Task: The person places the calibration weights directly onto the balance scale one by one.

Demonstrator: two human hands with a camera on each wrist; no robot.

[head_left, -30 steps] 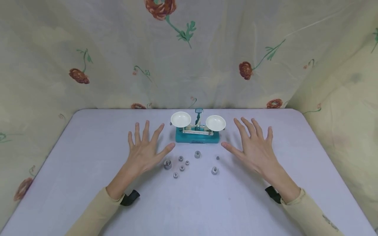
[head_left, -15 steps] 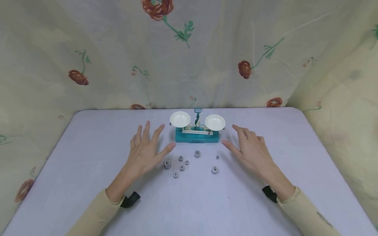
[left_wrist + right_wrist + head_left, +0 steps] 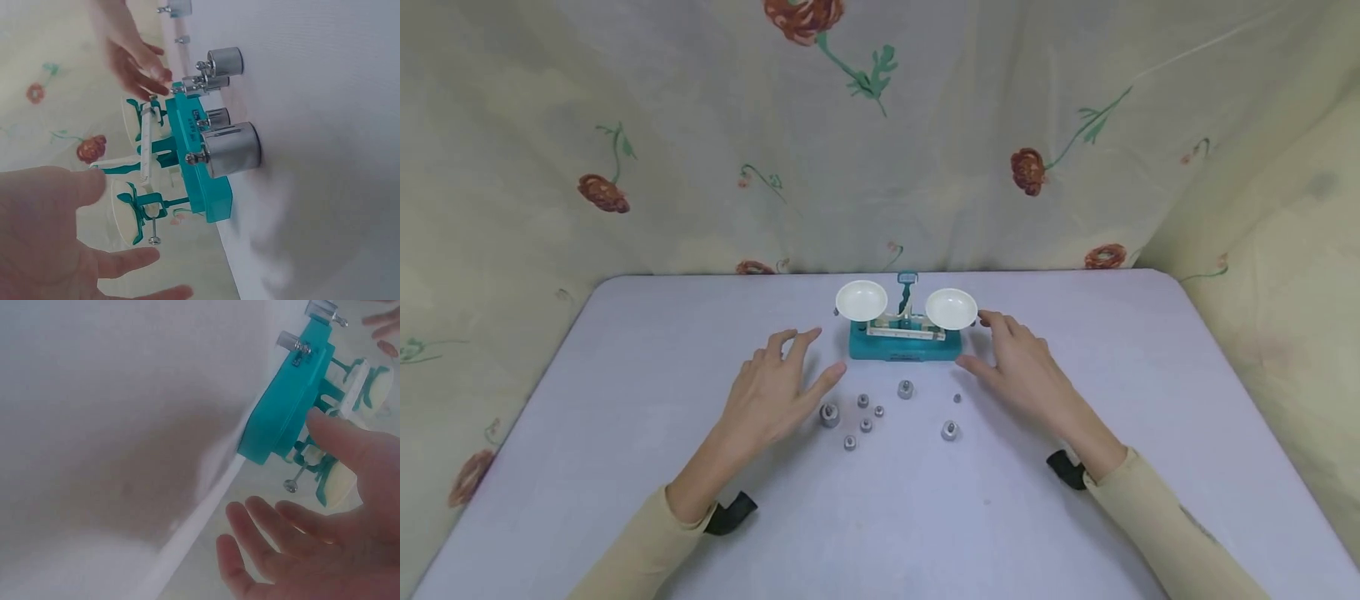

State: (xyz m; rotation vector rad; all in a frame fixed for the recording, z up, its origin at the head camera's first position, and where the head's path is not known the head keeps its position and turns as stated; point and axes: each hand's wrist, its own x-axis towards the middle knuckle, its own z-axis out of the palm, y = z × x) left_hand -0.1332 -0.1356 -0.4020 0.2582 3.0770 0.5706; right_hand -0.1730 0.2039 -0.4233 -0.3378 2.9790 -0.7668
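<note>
A teal balance scale point(image 3: 904, 346) with two white pans stands at the back middle of the table. My left hand point(image 3: 771, 390) hovers to its front left, thumb and fingers spread apart around nothing. My right hand point(image 3: 1026, 371) is at the scale's right side, its forefinger close by the right pan point(image 3: 951, 309) and its thumb near the base corner. That hand's fingers are loosely bent and hold nothing in the right wrist view. Several metal weights lie before the scale; the largest weight point(image 3: 232, 150) is nearest my left hand, and another weight point(image 3: 950, 431) sits apart at the right.
A small adjusting screw point(image 3: 290, 485) sticks out at the scale's right end. The smallest weight point(image 3: 957, 398) lies in front of the base's right corner. Behind the pale table point(image 3: 625, 350) hangs a flowered cloth point(image 3: 685, 100), which also covers the right side.
My right hand has moved left and closer to the scale, its fingers drawing together. My left hand's fingers have bent from widely spread. The scale and weights stay in place.
</note>
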